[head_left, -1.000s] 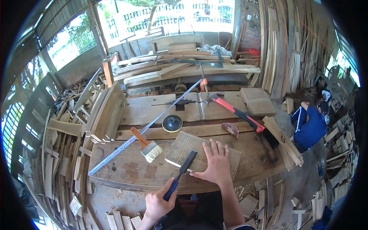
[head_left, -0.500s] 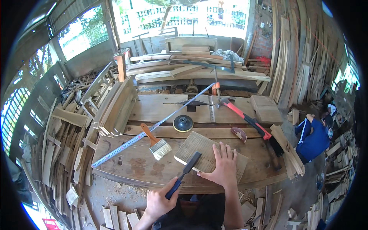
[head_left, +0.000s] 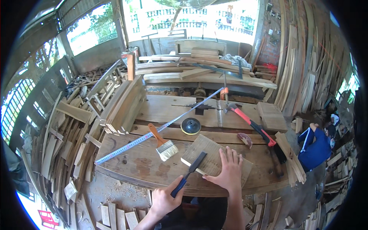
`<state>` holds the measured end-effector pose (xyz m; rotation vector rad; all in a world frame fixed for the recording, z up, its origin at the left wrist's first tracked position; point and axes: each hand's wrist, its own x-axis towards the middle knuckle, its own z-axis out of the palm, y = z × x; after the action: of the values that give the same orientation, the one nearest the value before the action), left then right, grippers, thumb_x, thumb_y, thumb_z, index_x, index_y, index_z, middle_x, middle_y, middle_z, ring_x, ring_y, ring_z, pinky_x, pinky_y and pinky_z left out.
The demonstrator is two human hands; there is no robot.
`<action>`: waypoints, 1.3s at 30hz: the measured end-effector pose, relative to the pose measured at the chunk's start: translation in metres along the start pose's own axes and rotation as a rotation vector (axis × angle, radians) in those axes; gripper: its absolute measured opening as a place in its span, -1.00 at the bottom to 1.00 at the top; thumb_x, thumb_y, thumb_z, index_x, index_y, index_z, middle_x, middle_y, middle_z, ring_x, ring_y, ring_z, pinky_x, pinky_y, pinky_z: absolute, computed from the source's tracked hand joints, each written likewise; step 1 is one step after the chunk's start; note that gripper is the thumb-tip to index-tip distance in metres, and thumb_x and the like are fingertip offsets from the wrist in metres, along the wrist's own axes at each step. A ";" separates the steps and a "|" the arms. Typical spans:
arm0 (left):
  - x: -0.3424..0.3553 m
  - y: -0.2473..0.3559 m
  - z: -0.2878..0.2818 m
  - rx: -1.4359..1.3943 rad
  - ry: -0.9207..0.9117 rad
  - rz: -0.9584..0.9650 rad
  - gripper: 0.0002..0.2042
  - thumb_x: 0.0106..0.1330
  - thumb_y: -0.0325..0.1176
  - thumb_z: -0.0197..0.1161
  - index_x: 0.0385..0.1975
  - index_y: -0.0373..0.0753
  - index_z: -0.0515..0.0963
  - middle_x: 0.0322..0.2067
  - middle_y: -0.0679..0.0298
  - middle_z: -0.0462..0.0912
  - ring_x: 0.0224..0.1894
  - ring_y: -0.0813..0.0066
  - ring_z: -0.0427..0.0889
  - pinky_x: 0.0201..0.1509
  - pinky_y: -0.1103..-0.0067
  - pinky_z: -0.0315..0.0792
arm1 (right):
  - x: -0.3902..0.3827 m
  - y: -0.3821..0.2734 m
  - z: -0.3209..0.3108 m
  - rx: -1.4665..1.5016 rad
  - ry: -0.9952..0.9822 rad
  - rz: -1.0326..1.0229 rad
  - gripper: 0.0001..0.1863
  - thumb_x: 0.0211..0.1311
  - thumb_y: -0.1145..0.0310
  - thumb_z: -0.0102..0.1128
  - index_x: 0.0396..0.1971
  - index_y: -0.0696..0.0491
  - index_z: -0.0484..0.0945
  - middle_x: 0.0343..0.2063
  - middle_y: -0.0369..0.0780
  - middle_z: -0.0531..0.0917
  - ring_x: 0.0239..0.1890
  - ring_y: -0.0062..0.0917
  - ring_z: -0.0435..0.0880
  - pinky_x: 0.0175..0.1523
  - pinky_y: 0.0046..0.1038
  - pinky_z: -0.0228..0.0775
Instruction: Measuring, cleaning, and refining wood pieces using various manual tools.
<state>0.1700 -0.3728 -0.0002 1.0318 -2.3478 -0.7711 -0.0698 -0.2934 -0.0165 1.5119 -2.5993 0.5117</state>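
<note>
My left hand [head_left: 165,201] is closed round the blue handle of a chisel [head_left: 193,167]. The chisel's dark flat blade lies over the near left edge of a small wooden board [head_left: 203,148]. My right hand [head_left: 229,171] rests on the right part of that board, fingers spread and thumb along its near edge. To the left of the board lies a paintbrush [head_left: 165,147] with an orange-brown handle and pale bristles. Behind the board sits a round black backing pad [head_left: 190,125]. A piece of reddish, worn disc [head_left: 244,140] lies beyond my right hand.
The wooden workbench [head_left: 134,172] also bears a tape measure's blade [head_left: 142,140], pulled out diagonally, and a red-and-black hammer [head_left: 253,124]. Planks are stacked at the bench's left side [head_left: 128,103] and at the back. A person in blue [head_left: 314,147] crouches at the right among scrap wood.
The whole scene has slid slightly right and down in the picture. Both hands, the chisel and the board keep nearly the same places relative to one another.
</note>
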 end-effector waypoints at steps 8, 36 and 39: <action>-0.008 -0.021 -0.028 -0.063 0.072 0.172 -0.61 0.16 -0.28 0.41 0.04 -0.06 0.67 -0.61 0.12 0.68 -0.61 0.14 0.68 -0.50 0.36 0.57 | 0.005 -0.001 -0.002 0.012 0.011 -0.046 0.23 -0.38 -0.36 0.50 0.33 0.10 0.33 0.35 -0.02 0.32 0.43 -0.11 0.19 0.51 0.07 -0.18; 0.010 -0.103 -0.020 -0.296 0.337 -0.103 -0.64 0.28 -0.40 0.38 0.04 -0.42 0.62 -0.28 0.10 0.78 -0.29 0.52 0.71 -0.18 0.62 0.56 | 0.004 0.019 -0.009 0.097 -0.021 -0.125 0.17 -0.42 -0.23 0.59 0.29 0.07 0.40 0.35 -0.06 0.36 0.41 -0.14 0.24 0.50 0.01 -0.09; 0.010 -0.131 -0.026 -0.237 0.514 -0.069 -0.63 0.32 -0.35 0.35 0.06 -0.41 0.61 -0.23 0.07 0.78 -0.24 0.52 0.71 -0.10 0.59 0.56 | 0.006 0.024 -0.016 0.127 -0.042 -0.216 0.09 -0.35 -0.24 0.57 0.25 0.07 0.44 0.34 -0.06 0.37 0.40 -0.10 0.26 0.49 0.00 -0.07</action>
<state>0.2461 -0.4622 -0.0648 1.0605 -1.7516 -0.6889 -0.0943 -0.2822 -0.0062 1.8338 -2.4332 0.6382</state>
